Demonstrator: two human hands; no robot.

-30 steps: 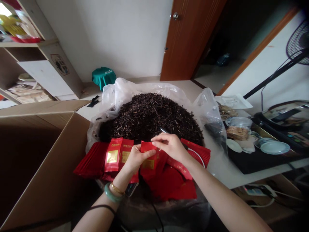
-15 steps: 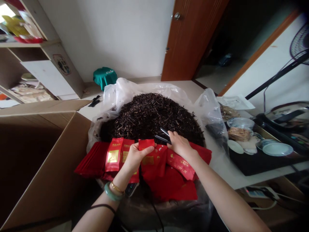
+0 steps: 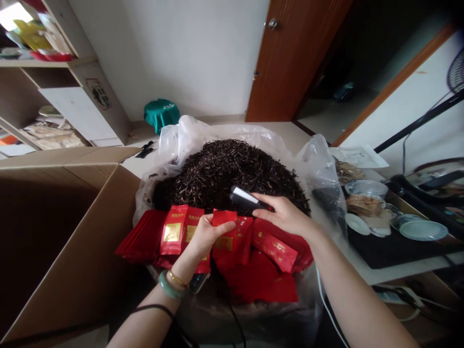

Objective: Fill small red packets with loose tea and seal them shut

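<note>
My left hand (image 3: 206, 234) pinches a small red packet (image 3: 225, 231) by its upper edge, held upright in front of a big heap of dark loose tea (image 3: 228, 171). My right hand (image 3: 286, 215) grips a black clamp-like hand tool (image 3: 246, 198) with a white strip, its jaws just above the packet's top right corner. More red packets (image 3: 177, 232) with gold labels stand and lie along the near edge of the heap.
The tea sits in a clear plastic bag (image 3: 181, 140). An open cardboard box (image 3: 68, 217) stands at the left. A tray with bowls and dishes (image 3: 391, 222) is on the table at the right. A white cord (image 3: 328, 309) trails under my right forearm.
My right hand left the packet's top, reached to the tea heap, picked up the black tool and lifted it over the packet. My left hand kept hold of the packet.
</note>
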